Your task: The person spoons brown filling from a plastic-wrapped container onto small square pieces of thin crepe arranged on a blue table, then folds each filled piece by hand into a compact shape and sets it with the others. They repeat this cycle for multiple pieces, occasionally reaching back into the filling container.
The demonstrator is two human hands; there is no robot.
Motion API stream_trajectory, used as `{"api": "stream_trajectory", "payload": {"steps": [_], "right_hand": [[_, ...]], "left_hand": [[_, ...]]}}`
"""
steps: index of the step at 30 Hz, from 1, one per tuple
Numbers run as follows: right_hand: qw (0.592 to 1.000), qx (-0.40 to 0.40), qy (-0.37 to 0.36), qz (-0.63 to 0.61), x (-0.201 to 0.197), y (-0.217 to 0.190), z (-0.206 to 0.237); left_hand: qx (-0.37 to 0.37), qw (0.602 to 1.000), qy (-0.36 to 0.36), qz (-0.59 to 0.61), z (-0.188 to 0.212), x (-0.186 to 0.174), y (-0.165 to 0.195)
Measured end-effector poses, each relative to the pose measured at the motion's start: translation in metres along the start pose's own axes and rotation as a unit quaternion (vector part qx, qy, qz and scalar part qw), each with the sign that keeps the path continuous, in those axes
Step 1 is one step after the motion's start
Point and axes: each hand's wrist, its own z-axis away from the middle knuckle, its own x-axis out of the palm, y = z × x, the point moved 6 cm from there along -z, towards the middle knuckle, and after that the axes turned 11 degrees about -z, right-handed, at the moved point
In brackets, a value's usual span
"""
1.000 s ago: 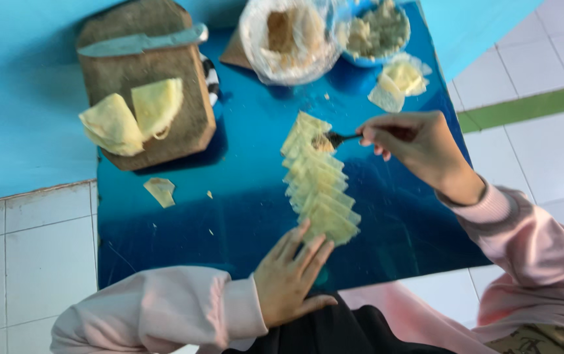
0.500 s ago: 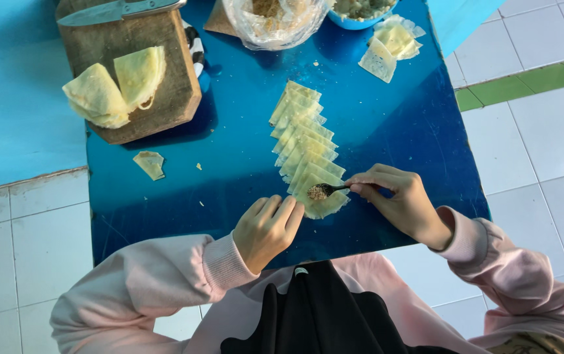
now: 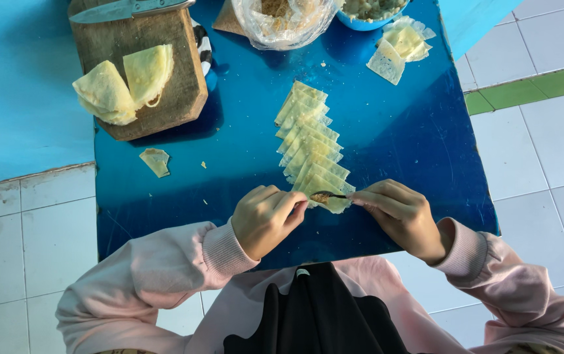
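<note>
My right hand [image 3: 403,213] grips a small spoon [image 3: 331,195], I think, over the nearest pale square wrapper [image 3: 326,196] on the blue table [image 3: 242,144]; left hand [image 3: 265,217], fingers curled, pins it. I'd centre the filling.

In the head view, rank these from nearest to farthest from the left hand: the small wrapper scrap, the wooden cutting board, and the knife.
From the left hand:
1. Small pale yellow wrapper scrap, alone on the blue table, up and left.
2. Brown wooden cutting board, farther up, at the table's far left corner.
3. Grey metal knife, along the board's far edge.
</note>
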Motion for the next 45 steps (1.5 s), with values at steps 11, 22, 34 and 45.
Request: {"api": "stream_trajectory", "payload": {"steps": [11, 22, 34, 45], "right_hand": [[1.000, -0.023, -0.005, 0.008, 0.002, -0.004, -0.001], [1.000, 0.026, -0.004, -0.001, 0.004, 0.004, 0.001], [0.984, 0.157, 0.024, -0.076, -0.002, 0.025, -0.001], [0.990, 0.129, 0.007, -0.064, -0.002, 0.020, -0.014]], "left_hand": [[0.010, 1.000, 0.008, -0.011, 0.006, -0.002, 0.001], [0.023, 0.997, 0.016, -0.071, 0.008, -0.006, 0.001], [0.007, 1.000, 0.018, -0.016, 0.005, -0.004, -0.004], [0.006, 1.000, 0.015, -0.018, 0.006, -0.004, -0.004]]}}
